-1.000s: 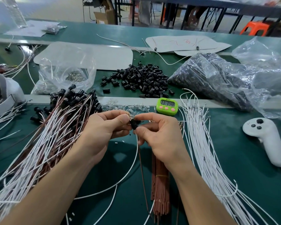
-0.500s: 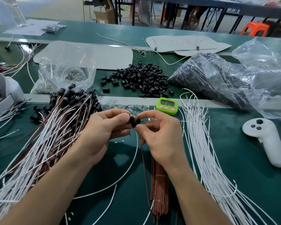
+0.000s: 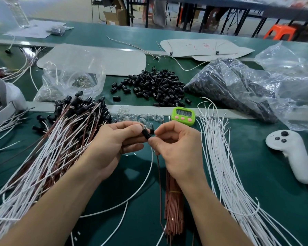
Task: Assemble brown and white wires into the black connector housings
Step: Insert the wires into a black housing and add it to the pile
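The black connector housing [image 3: 147, 133] is just in front of the green timer [image 3: 183, 115]. The left hand [image 3: 114, 144] and the right hand [image 3: 178, 148] both pinch it with curled fingers. A brown wire [image 3: 159, 183] hangs below the right hand. Behind the timer to the left, a clear bag [image 3: 73, 80] holds small metal parts. Behind it to the right, a big bag [image 3: 229, 86] holds dark pieces.

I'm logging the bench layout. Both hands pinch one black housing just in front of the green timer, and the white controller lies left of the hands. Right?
Not quite. The head view shows the white controller lying to the right, not left. The rest stands: the left hand and right hand pinch one black housing just in front of the green timer.
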A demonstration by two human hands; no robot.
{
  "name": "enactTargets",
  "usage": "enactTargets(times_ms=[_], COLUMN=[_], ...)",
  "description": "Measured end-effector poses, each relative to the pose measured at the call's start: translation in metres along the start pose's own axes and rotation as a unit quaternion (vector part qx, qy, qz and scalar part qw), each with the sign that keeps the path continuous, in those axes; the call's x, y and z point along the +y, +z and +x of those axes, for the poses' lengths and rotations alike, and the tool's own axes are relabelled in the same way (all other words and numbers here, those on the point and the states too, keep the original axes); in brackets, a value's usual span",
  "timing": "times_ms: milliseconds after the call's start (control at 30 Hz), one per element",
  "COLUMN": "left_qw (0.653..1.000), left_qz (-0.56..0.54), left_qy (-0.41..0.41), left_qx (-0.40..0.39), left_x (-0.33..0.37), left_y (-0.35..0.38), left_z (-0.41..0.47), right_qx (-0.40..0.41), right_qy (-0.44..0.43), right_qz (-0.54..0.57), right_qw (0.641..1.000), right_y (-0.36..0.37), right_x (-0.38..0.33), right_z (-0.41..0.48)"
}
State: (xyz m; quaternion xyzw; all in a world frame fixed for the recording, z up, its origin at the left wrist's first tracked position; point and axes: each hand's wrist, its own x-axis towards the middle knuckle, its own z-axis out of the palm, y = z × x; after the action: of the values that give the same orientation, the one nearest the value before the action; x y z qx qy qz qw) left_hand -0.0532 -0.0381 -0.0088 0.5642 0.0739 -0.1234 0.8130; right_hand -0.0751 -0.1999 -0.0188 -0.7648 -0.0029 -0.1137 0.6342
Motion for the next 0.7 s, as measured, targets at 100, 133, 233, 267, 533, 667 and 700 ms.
enactTargets(times_ms=[100, 133, 233, 267, 533, 667, 700], left_qw=[1.0, 1.0, 1.0, 1.0, 1.0, 0.999, 0.998], left_qz=[0.001, 0.003, 0.004, 0.005, -0.004, -0.014, -0.012], left_qy=[-0.003, -0.004, -0.007, -0.007, 0.012, 0.04, 0.047], left_qx=[0.005, 0.005, 0.007, 0.005, 0.002, 0.032, 0.035], left_x=[-0.0005, -0.0008, -0.0011, -0.0009, 0.0012, 0.0021, 0.0023], left_y=[0.001, 0.001, 0.0009, 0.0008, 0.0008, 0.0006, 0.0006], left_z=[0.0002, 0.0003, 0.0008, 0.0006, -0.0003, 0.0006, 0.0005], right_qx=[0.01, 0.014, 0.023, 0.023, -0.05, -0.066, -0.069], right_qy=[0.002, 0.001, -0.004, -0.002, 0.032, 0.006, 0.007], right_qz=[0.001, -0.002, -0.008, -0.009, -0.055, -0.127, -0.13], right_qw=[1.0, 1.0, 1.0, 1.0, 0.997, 0.99, 0.989], right_y=[-0.0002, 0.0, 0.0003, 0.0003, 0.0009, 0.0017, 0.0014], right_x=[0.0002, 0.0004, 0.001, 0.0013, -0.0007, -0.0019, -0.0018], right_z=[0.0001, 0.0001, -0.0004, -0.0006, 0.0, -0.0022, -0.0024])
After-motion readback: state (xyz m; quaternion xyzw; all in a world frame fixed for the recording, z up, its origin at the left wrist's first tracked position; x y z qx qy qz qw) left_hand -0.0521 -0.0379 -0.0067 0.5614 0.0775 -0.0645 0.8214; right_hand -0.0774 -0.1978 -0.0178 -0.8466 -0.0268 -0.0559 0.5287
